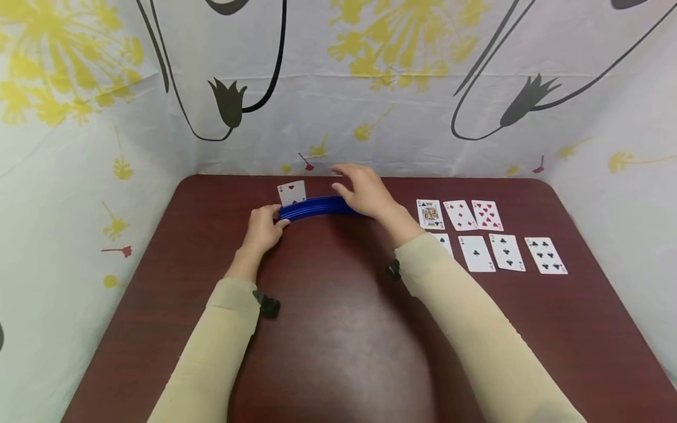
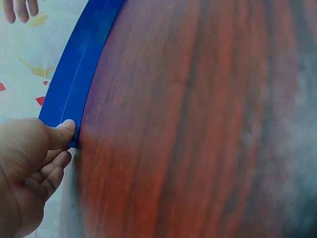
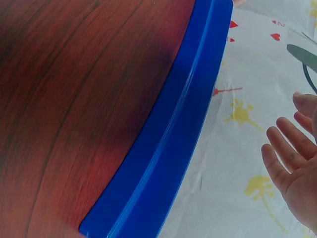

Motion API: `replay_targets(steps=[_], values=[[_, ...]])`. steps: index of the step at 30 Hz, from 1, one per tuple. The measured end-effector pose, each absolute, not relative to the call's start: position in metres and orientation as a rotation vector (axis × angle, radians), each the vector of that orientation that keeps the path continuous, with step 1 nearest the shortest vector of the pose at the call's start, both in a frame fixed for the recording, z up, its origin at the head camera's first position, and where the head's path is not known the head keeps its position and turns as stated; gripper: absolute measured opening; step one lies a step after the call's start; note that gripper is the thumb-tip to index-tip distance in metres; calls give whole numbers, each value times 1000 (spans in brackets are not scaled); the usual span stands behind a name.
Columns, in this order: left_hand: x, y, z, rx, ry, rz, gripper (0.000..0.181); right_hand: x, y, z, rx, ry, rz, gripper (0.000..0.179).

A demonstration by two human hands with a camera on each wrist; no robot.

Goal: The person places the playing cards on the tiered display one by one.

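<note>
A curved blue card holder (image 1: 317, 207) lies near the table's far edge. At its left end my left hand (image 1: 262, 229) pinches it, thumb pad on the near face in the left wrist view. One playing card, the two of hearts (image 1: 292, 192), stands in the holder's left part with its lower edge hidden. My right hand (image 1: 366, 191) hovers over the holder's right part, covering that end in the head view. Seen from the right wrist, this hand (image 3: 297, 168) has its fingers spread and nothing in them, apart from the holder (image 3: 173, 119).
To the right, face-up cards lie in two rows. The back row has a king of clubs (image 1: 431, 214), a diamond card (image 1: 460, 215) and a heart card (image 1: 488, 215). In front are an ace of clubs (image 1: 477, 254) and others, one partly behind my right sleeve (image 1: 449, 282). Patterned cloth (image 1: 402, 129) surrounds the table.
</note>
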State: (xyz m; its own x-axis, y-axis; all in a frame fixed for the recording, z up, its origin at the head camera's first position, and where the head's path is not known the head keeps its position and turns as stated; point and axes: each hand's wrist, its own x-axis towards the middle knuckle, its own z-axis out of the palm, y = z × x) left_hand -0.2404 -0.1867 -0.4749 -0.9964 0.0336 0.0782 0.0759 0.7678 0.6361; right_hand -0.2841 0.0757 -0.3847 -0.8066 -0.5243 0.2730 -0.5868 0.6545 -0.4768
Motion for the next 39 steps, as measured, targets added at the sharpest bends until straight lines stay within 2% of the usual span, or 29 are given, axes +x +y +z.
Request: replay_targets(steps=[22, 39], values=[[-238, -187, -476, -83, -2890, -1064, 48, -265, 148, -390, 722, -2755, 865, 41], [-238, -185, -476, -80, -2884, -1053, 46, -258, 201, -410, 605, -2690, 921, 37]])
